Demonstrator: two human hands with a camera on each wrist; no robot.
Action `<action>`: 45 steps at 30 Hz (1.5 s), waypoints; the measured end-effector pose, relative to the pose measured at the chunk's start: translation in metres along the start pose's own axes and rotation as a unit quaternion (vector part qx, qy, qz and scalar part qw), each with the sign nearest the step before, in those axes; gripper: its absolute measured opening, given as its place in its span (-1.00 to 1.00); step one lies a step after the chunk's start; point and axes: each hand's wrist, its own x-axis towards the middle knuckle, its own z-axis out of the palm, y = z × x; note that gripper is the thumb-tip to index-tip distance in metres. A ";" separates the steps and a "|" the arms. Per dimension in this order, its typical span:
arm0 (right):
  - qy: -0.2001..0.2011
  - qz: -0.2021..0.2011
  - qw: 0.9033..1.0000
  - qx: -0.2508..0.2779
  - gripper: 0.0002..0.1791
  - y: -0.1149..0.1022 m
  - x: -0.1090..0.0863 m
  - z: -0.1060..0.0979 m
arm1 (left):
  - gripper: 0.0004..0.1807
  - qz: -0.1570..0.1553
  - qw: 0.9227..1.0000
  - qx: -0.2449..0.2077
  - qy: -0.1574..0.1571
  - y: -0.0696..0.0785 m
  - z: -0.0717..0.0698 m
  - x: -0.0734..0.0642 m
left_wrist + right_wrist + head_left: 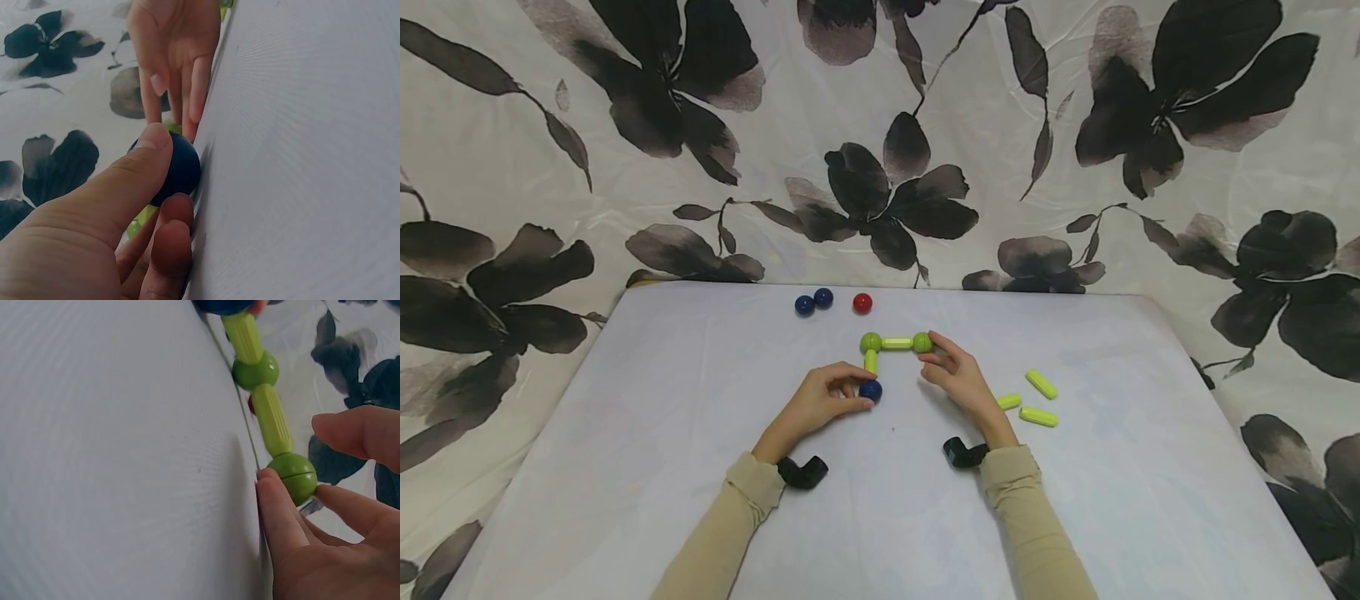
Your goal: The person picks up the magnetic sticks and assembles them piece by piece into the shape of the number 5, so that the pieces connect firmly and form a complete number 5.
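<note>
A joined piece lies on the white table, made of two green balls, two lime-green rods and a blue ball at its near end. My left hand (823, 396) pinches this blue ball (184, 165) between thumb and fingers. A short rod (870, 362) runs from it to the corner green ball (871, 342). From that corner a second rod (272, 419) leads right to the end green ball (296, 477). My right hand (958, 375) touches this end ball with its fingertips, and its thumb stands apart from it in the right wrist view.
Two loose blue balls (805, 306) and a red ball (862, 303) sit near the table's far edge. Lime-green rods (1038, 417) lie right of my right hand, one partly behind the wrist. A floral cloth (895, 208) hangs behind the table (647, 467).
</note>
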 end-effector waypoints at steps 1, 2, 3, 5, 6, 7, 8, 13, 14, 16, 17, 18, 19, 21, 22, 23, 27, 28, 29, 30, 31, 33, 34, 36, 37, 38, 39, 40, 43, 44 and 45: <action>0.001 -0.002 1.000 0.000 -0.24 0.000 0.000 0.000 | -0.55 0.002 1.000 -0.002 0.000 0.000 0.000 0.000; 0.001 -0.002 1.000 0.002 -0.24 -0.001 0.000 0.000 | -0.56 0.005 1.000 -0.004 0.000 0.000 0.000 0.000; 0.002 -0.002 1.000 0.003 -0.24 -0.001 0.000 0.001 | -0.56 0.007 1.000 -0.005 0.000 0.000 0.000 0.000; 0.002 -0.003 1.000 0.004 -0.24 -0.001 0.000 0.001 | -0.57 0.010 1.000 -0.004 0.001 0.000 -0.001 0.000; 0.002 -0.003 1.000 0.005 -0.24 -0.001 0.000 0.001 | -0.57 0.012 1.000 -0.003 0.001 0.000 -0.001 0.000; 0.002 -0.002 1.000 0.006 -0.24 -0.001 0.000 0.001 | -0.57 0.013 1.000 -0.001 0.001 0.000 -0.001 0.000; 0.002 0.000 1.000 0.008 -0.24 -0.001 0.000 0.001 | -0.57 0.014 1.000 0.000 0.001 0.000 -0.001 0.000; 0.000 -0.006 1.000 0.003 -0.23 0.002 0.001 0.001 | -0.57 0.014 1.000 0.005 0.002 -0.001 -0.001 0.001; 0.000 -0.008 1.000 0.001 -0.23 0.002 0.001 0.001 | -0.57 0.014 1.000 0.005 0.002 -0.001 -0.001 0.001; -0.001 -0.012 1.000 0.003 -0.23 0.002 0.002 0.001 | -0.57 0.013 1.000 0.004 0.003 -0.001 0.000 0.001; 0.000 -0.012 1.000 0.006 -0.23 0.002 0.002 0.001 | -0.57 0.013 1.000 0.003 0.003 -0.001 0.000 0.001; 0.000 -0.012 1.000 0.009 -0.23 0.002 0.001 0.001 | -0.57 0.013 1.000 0.001 0.003 -0.001 0.000 0.001; 0.000 -0.013 1.000 0.011 -0.23 0.002 0.002 0.002 | -0.57 0.013 1.000 0.000 0.003 -0.001 0.000 0.001; 0.000 -0.012 1.000 0.016 -0.22 0.002 0.002 0.002 | -0.57 0.013 1.000 -0.001 0.004 -0.001 0.000 0.001; 0.000 -0.011 1.000 0.019 -0.22 0.002 0.002 0.002 | -0.57 0.013 1.000 -0.001 0.005 0.000 0.001 0.001; 0.001 -0.010 1.000 0.021 -0.22 0.002 0.001 0.003 | -0.57 0.013 1.000 -0.001 0.006 0.000 0.001 0.001; 0.003 -0.007 1.000 0.022 -0.22 0.000 0.000 0.003 | -0.58 0.011 1.000 -0.001 0.010 0.000 0.002 0.001; 0.005 -0.006 1.000 0.022 -0.22 0.000 0.000 0.004 | -0.58 0.011 1.000 -0.001 0.010 0.000 0.002 0.001; 0.005 -0.005 1.000 0.023 -0.22 0.000 0.000 0.004 | -0.58 0.011 1.000 -0.001 0.011 0.000 0.002 0.001; 0.004 -0.004 1.000 0.022 -0.22 -0.001 0.001 0.004 | -0.58 0.010 1.000 0.000 0.011 0.000 0.002 0.001; 0.004 -0.002 1.000 0.021 -0.22 -0.001 0.001 0.004 | -0.58 0.010 1.000 0.000 0.012 0.000 0.002 0.001; 0.002 0.003 1.000 0.019 -0.22 -0.001 0.002 0.003 | -0.58 0.008 1.000 0.004 0.012 0.000 0.002 0.001; 0.000 0.004 1.000 0.013 -0.23 -0.002 0.002 0.003 | -0.58 0.008 1.000 0.004 0.012 0.000 0.002 0.000; -0.004 0.006 1.000 0.000 -0.23 -0.003 0.003 0.001 | -0.58 0.008 1.000 0.006 0.011 0.001 0.001 0.000; -0.005 0.006 1.000 -0.007 -0.24 -0.004 0.003 0.000 | -0.58 0.009 1.000 0.006 0.011 0.001 0.001 0.000; -0.006 0.007 1.000 -0.015 -0.24 -0.005 0.003 -0.001 | -0.58 0.009 1.000 0.006 0.010 0.001 0.001 0.000; -0.008 0.008 1.000 -0.024 -0.25 -0.007 0.003 -0.003 | -0.58 0.010 1.000 0.005 0.009 0.002 0.001 0.000; -0.009 0.009 0.999 -0.036 -0.26 -0.008 0.003 -0.005 | -0.58 0.011 1.000 0.005 0.008 0.002 0.001 0.000; -0.012 0.016 0.998 -0.067 -0.28 -0.014 0.000 -0.013 | -0.58 0.012 1.000 0.006 0.007 0.002 0.001 0.000; -0.012 0.020 0.997 -0.076 -0.29 -0.016 -0.001 -0.015 | -0.58 0.011 1.000 0.007 0.008 0.002 0.001 0.000; -0.013 0.021 0.996 -0.082 -0.30 -0.018 -0.003 -0.018 | -0.59 0.011 1.000 0.007 0.008 0.002 0.001 -0.001</action>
